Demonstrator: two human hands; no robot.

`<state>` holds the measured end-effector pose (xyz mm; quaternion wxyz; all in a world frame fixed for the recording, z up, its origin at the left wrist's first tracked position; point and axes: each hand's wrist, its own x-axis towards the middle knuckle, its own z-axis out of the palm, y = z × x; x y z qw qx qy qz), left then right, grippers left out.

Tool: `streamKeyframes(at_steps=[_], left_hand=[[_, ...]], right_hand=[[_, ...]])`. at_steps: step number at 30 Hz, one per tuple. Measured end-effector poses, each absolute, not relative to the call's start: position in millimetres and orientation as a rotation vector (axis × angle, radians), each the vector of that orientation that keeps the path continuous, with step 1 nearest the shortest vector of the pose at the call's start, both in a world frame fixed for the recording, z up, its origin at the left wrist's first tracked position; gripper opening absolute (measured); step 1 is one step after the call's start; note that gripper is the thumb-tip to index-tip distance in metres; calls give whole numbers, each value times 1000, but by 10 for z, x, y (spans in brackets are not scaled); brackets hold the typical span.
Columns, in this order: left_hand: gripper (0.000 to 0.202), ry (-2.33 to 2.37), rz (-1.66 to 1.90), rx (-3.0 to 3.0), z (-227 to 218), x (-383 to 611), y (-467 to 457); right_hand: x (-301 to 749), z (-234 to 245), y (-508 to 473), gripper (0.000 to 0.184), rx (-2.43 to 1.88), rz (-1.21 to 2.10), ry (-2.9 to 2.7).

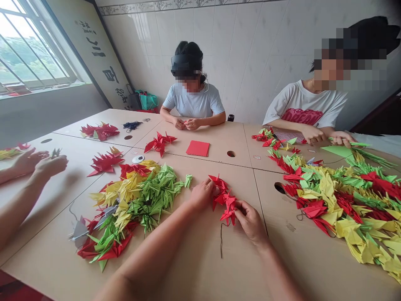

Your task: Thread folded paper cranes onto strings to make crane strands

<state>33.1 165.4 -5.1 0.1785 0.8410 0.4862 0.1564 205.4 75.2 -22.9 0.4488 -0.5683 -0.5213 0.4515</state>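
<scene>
A short cluster of red folded paper cranes [224,197] lies on the table in front of me, with a dark thread [221,242] trailing from its near end. My left hand [203,193] is at the cluster's far left side, fingers bent against a crane and partly hidden by the paper. My right hand [250,219] pinches the edge of a red crane on the right side between thumb and fingers. Left of my left forearm lies a heap of strung green, yellow and red paper cranes [159,188]. A light green folded piece [188,181] sits close to my left hand.
A stack of red paper squares [198,148] and loose red cranes [159,144] lie farther back. Long crane strings [326,188] cover the right side. Two people sit opposite; another person's hands [52,163] work at left. The table has round holes [231,154].
</scene>
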Motion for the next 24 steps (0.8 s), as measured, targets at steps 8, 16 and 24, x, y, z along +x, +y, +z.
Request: streamKeyframes(at_steps=[8, 16, 24], left_hand=[[21, 1365, 501, 2315, -89, 307, 1673], [19, 1347, 430, 2383, -104, 315, 1699], [15, 1316, 454, 2378, -120, 285, 1683]], right_hand=[[2068, -251, 760, 18, -1430, 1084, -1300], [2063, -265, 766, 18, -1414, 1083, -1297], [2069, -262, 760, 21, -1422, 1103, -1286]])
